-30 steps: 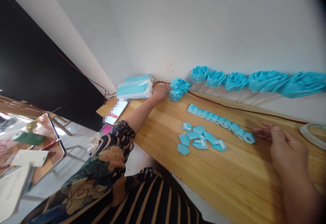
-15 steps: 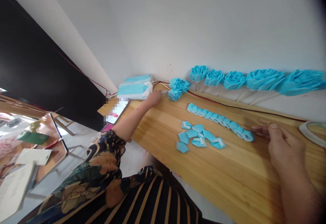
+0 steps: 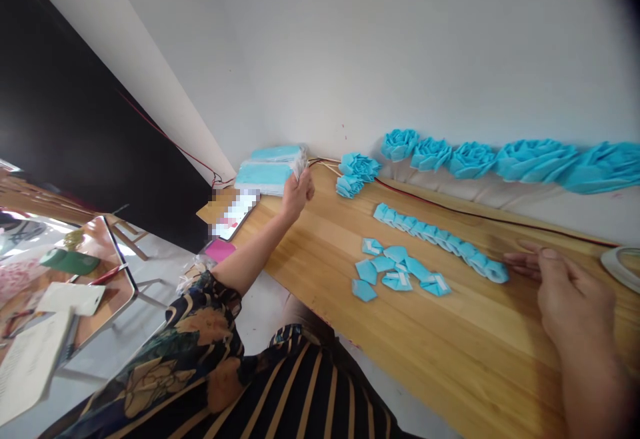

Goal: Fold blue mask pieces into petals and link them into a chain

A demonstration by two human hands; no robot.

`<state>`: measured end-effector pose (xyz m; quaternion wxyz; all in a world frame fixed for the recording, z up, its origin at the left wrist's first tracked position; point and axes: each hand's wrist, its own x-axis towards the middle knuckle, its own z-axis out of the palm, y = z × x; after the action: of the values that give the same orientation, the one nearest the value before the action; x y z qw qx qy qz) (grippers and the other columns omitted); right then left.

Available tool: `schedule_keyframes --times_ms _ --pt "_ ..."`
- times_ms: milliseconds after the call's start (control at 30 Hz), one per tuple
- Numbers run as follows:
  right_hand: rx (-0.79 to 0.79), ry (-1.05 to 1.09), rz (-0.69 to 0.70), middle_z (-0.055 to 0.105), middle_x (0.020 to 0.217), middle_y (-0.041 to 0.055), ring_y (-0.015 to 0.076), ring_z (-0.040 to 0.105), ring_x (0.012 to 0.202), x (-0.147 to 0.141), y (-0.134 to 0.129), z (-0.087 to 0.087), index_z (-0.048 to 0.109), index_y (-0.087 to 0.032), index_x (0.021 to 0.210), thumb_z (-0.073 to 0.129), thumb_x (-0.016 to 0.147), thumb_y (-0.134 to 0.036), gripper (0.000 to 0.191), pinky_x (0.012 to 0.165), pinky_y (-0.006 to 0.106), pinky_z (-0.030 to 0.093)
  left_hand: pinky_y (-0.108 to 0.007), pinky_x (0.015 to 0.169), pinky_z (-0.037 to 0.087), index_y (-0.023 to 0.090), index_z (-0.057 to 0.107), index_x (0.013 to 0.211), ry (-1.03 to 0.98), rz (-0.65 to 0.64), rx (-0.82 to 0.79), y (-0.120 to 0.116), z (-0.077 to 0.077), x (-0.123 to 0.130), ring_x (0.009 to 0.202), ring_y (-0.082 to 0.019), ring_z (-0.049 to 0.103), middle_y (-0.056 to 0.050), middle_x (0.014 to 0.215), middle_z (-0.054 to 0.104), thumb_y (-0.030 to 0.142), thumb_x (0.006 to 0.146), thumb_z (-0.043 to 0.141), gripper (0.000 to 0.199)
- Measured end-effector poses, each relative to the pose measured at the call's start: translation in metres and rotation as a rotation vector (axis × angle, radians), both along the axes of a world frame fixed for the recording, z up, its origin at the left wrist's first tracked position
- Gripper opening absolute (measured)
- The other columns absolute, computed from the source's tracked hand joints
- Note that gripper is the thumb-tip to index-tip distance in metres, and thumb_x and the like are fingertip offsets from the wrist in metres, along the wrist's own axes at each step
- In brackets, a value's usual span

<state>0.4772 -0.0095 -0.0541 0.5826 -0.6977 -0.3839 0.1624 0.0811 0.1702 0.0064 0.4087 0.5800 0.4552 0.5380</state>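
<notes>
My left hand [image 3: 297, 194] is closed at the open end of a clear plastic pack [image 3: 265, 174] of light blue sheets at the back left. What its curled fingers hold, if anything, is hidden. On the right, my right hand [image 3: 575, 289] hovers above the wood with its fingers apart and nothing visible in them. Just left of its fingertips lies a row of overlapping folded blue pieces [image 3: 435, 236]. Several loose folded blue pieces [image 3: 395, 256], some with white strips, are scattered in front of that row.
Blue paper roses [image 3: 470, 159] line the wall, and two more roses [image 3: 357, 167] on sticks lie beside the pack. A white tape roll [image 3: 623, 267] is at the right edge. A phone [image 3: 237, 216] is on the left. A dark red cable [image 3: 450, 206] runs along the back.
My left hand has drawn back from beside the two roses toward the pack's end and curled upright. My right hand keeps nearly the same pose. The view has shifted slightly.
</notes>
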Motion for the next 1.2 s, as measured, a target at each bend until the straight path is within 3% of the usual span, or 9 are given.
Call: schedule_keyframes --times_ms 233,333,433,600,700,767,933,1100,1200 --pt "0.036 0.005 -0.014 0.072 0.082 0.0110 0.0269 0.072 0.075 -0.006 0.001 0.004 0.074 -0.017 0.101 0.054 0.087 -0.041 0.034 0.086 0.047 0.056 -0.020 0.063 0.042 0.017 0.043 0.067 -0.029 -0.140 0.051 -0.006 -0.024 0.015 0.061 -0.007 0.046 0.003 0.062 0.046 0.048 0.095 0.048 0.042" --pt "0.018 0.004 -0.018 0.072 0.081 0.0103 0.0268 0.071 0.075 -0.008 0.000 0.008 0.073 -0.018 0.099 0.053 0.086 -0.041 0.033 0.088 0.049 0.055 -0.020 0.054 0.038 0.017 0.052 0.087 -0.045 -0.172 0.012 -0.009 -0.038 0.016 0.052 -0.006 0.043 0.007 0.059 0.044 0.043 0.091 0.057 0.027" --pt "-0.016 -0.014 -0.023 0.071 0.078 0.0091 0.0264 0.070 0.073 -0.012 -0.003 0.015 0.071 -0.019 0.094 0.052 0.086 -0.039 0.030 0.088 0.049 0.055 -0.019 0.047 0.033 0.017 0.054 0.114 -0.026 -0.207 -0.066 -0.009 -0.044 0.017 0.045 -0.006 0.038 0.011 0.055 0.042 0.039 0.082 0.068 0.041" --pt "-0.047 -0.082 -0.054 0.070 0.078 0.0091 0.0298 0.071 0.078 -0.023 -0.008 0.032 0.069 -0.021 0.086 0.050 0.084 -0.039 0.026 0.088 0.052 0.054 -0.019 0.044 0.028 0.010 0.066 0.099 0.037 -0.163 -0.168 -0.012 -0.031 0.017 0.042 -0.005 0.034 0.010 0.046 0.037 0.044 0.084 0.065 0.037" --pt "0.039 -0.264 -0.057 0.073 0.094 0.0132 0.0322 0.069 0.096 -0.040 -0.012 0.054 0.072 -0.021 0.094 0.049 0.085 -0.039 0.030 0.095 0.052 0.051 -0.019 0.046 0.031 0.010 0.067 0.097 -0.032 -0.309 -0.186 -0.026 -0.014 0.020 0.043 -0.005 0.033 0.010 0.047 0.033 0.048 0.088 0.060 0.040" --pt "0.052 -0.327 0.036 0.074 0.105 0.0126 0.0304 0.068 0.103 -0.060 -0.012 0.073 0.072 -0.022 0.106 0.048 0.088 -0.043 0.036 0.097 0.048 0.051 -0.019 0.048 0.033 0.011 0.065 0.101 -0.097 -0.534 -0.257 -0.041 0.000 0.024 0.043 -0.004 0.031 0.010 0.050 0.030 0.049 0.089 0.059 0.041" --pt "-0.024 -0.366 0.647 0.063 0.137 0.0047 0.0265 0.054 0.130 -0.120 0.008 0.112 0.063 -0.028 0.129 0.046 0.094 -0.049 0.044 0.110 0.044 0.041 -0.018 0.045 0.030 0.015 0.063 0.105 -0.159 -1.095 -0.610 -0.076 0.028 0.039 0.040 -0.004 0.018 0.011 0.052 0.021 0.048 0.092 0.056 0.036" --pt "-0.001 -0.324 0.893 0.056 0.144 0.0089 0.0277 0.049 0.135 -0.158 0.036 0.118 0.048 -0.024 0.145 0.038 0.099 -0.049 0.054 0.111 0.050 0.041 -0.018 0.044 0.030 0.016 0.063 0.087 -0.163 -1.210 -0.795 -0.087 0.032 0.055 0.040 -0.004 0.015 0.011 0.050 0.018 0.045 0.087 0.065 0.030" --pt "-0.094 -0.450 1.024 0.062 0.137 0.0094 0.0288 0.053 0.132 -0.170 0.040 0.116 0.052 -0.024 0.143 0.039 0.099 -0.048 0.052 0.107 0.052 0.044 -0.019 0.042 0.028 0.016 0.039 0.055 -0.155 -1.226 -0.842 -0.085 0.026 0.058 0.040 -0.003 0.017 0.010 0.048 0.020 0.046 0.077 0.075 0.051"
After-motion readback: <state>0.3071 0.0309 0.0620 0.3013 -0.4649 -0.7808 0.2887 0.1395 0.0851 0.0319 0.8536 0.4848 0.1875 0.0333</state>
